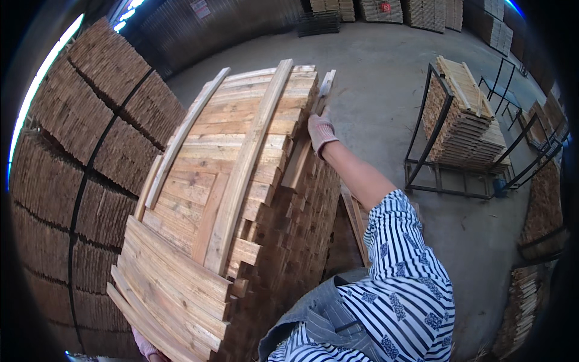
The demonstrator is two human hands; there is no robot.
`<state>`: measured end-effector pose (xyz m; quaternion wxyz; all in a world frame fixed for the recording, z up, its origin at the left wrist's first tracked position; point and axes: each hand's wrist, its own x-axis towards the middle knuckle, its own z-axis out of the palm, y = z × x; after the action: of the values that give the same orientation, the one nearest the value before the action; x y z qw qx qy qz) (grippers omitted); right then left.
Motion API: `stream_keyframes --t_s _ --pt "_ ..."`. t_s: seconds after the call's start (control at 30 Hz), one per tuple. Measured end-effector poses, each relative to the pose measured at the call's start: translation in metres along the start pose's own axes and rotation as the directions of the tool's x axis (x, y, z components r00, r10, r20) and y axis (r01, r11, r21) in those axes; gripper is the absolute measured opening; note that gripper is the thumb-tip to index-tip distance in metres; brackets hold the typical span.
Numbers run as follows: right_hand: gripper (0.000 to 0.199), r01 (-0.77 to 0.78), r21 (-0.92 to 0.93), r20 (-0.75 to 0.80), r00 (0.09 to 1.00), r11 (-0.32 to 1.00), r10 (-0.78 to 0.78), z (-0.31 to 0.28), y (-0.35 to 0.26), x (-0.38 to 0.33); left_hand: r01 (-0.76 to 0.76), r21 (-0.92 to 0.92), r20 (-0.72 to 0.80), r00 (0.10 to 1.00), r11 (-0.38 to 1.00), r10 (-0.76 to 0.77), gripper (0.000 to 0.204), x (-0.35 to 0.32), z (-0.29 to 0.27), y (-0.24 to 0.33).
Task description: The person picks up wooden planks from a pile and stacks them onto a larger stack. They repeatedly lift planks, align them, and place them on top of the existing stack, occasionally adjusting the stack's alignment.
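Note:
In front of me a tall stack of wooden slat panels [208, 139] rises, its top made of planks side by side. Two long pale battens [250, 148] lie across these planks. My right hand [322, 130], in a pale pinkish glove, is closed around a wooden batten [326, 84] along the stack's far right side; its fingers are partly hidden. At the lower left, my left hand [143, 345], also gloved, is against the outer side of the nearest planks [163, 295]. Those planks hide most of its fingers.
A strapped wall of stacked wood [90, 169] stands close on the left. To the right, a black metal rack [446, 187] holds more slat panels [461, 108]. Further wood stacks [383, 11] line the back, beyond grey concrete floor [374, 72].

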<state>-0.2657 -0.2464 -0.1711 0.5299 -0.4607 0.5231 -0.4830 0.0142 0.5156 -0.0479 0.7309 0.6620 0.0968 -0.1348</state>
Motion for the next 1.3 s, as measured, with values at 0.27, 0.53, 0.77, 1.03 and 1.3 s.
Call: stream_keyframes --t_s 0.27,0.53,0.77,1.03,1.3 --pt "0.069 0.087 0.265 0.111 0.987 0.96 -0.12 -0.06 0.01 -0.019 -0.027 0.177 -0.214 0.975 0.984 0.066 0.059 -0.021 0.023 0.004" --pt "0.08 0.035 0.005 -0.012 0.999 0.999 -0.034 0.001 -0.007 -0.165 -0.229 0.565 -0.037 0.952 0.792 0.302 0.052 0.032 -0.043 0.011" --pt "0.062 0.029 0.312 0.118 0.991 0.95 -0.069 -0.037 -0.022 -0.179 -0.154 0.423 -0.104 0.971 0.893 0.217 0.05 0.026 -0.033 0.006" --pt "0.044 0.458 -0.387 0.107 0.884 0.8 -0.454 -0.005 0.033 -0.203 -0.221 0.404 0.008 0.971 0.888 0.238 0.053 0.01 -0.023 0.007" --pt "0.074 -0.041 0.23 0.141 0.99 0.972 0.009 -0.03 -0.048 -0.275 -0.206 0.386 -0.059 0.967 0.899 0.247 0.049 -0.011 0.007 0.011"
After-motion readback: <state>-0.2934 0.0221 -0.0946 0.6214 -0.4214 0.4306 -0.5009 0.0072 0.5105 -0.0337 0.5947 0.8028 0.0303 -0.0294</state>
